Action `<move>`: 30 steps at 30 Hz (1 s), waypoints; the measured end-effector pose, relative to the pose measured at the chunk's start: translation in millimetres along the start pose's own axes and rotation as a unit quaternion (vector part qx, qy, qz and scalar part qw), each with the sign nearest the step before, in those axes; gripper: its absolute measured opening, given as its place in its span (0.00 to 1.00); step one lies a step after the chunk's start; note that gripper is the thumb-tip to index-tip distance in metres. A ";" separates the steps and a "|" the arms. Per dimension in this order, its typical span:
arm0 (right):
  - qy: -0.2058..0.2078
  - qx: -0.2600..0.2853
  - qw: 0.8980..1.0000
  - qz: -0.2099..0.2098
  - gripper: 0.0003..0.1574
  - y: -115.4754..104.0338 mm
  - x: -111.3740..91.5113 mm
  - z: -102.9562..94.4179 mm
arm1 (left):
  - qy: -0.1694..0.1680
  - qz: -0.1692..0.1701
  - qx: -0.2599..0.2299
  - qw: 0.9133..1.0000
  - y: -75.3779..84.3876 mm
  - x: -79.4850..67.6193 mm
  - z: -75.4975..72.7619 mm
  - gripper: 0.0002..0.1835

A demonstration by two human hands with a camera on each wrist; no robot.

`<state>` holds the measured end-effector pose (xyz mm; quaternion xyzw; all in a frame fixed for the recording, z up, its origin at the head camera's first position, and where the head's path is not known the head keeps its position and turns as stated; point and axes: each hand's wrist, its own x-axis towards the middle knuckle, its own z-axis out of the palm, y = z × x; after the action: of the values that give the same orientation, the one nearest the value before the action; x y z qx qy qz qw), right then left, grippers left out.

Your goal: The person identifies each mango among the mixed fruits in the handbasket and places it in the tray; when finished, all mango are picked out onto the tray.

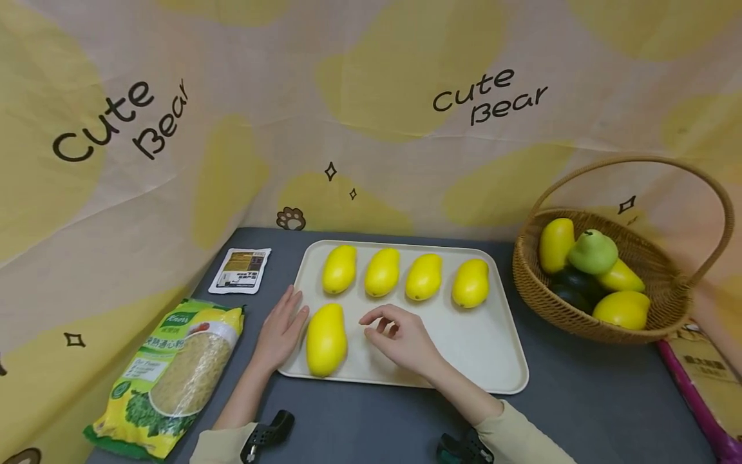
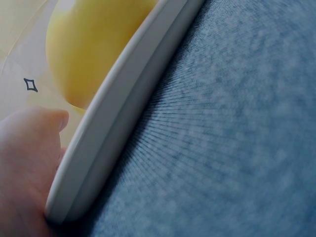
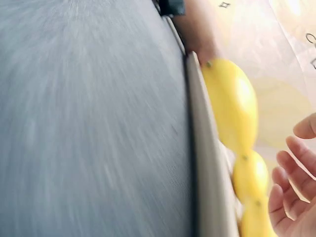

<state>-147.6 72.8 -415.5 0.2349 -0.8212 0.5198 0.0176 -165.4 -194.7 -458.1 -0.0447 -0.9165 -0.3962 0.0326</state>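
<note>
A cream tray (image 1: 475,351) bears several yellow mangoes, lined up along its back half, among them a far-left mango (image 1: 339,269) and a far-right mango (image 1: 471,283). One more mango (image 1: 326,340) lies at the front left. My left hand (image 1: 281,332) rests at the tray's left edge with fingers extended, close beside that front mango. In the left wrist view, the thumb (image 2: 34,148) shows next to the tray rim (image 2: 106,118). Above the tray, just right of the front mango, my right hand (image 1: 402,338) hovers with loosely bent fingers and holds nothing; the right wrist view shows its fingers (image 3: 294,173) spread apart.
At the right stands a wicker basket (image 1: 536,303) with a tall handle, holding mangoes, a green pear (image 1: 592,251) and dark fruit. A green-yellow pasta bag (image 1: 174,380) and a small white packet (image 1: 240,270) lie left. A purple-edged package (image 1: 704,380) is at far right.
</note>
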 end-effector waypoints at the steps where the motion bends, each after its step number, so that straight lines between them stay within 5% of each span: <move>1: -0.002 -0.007 1.000 0.006 0.08 -0.7 -1.1 -7.0 | -0.001 -0.001 0.000 1.000 -0.3 -0.2 -0.6 0.31; 10: -0.024 -0.081 0.996 0.026 0.12 -10.8 -12.9 -83.3 | -0.006 -0.005 -0.006 1.000 0.0 -1.7 -1.2 0.31; 19: -0.025 -0.209 0.977 -0.029 0.08 -14.7 -31.6 -168.0 | -0.008 -0.004 -0.005 1.000 1.9 0.1 0.6 0.32; 30: -0.023 -0.325 0.944 0.061 0.10 -13.9 -38.5 -269.5 | -0.012 -0.016 0.001 1.000 2.3 -0.2 0.2 0.32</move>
<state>-165.8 314.4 -290.5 0.1781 -0.9583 0.2194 0.0420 -164.9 -193.0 -456.6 -0.0352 -0.9176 -0.3956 0.0150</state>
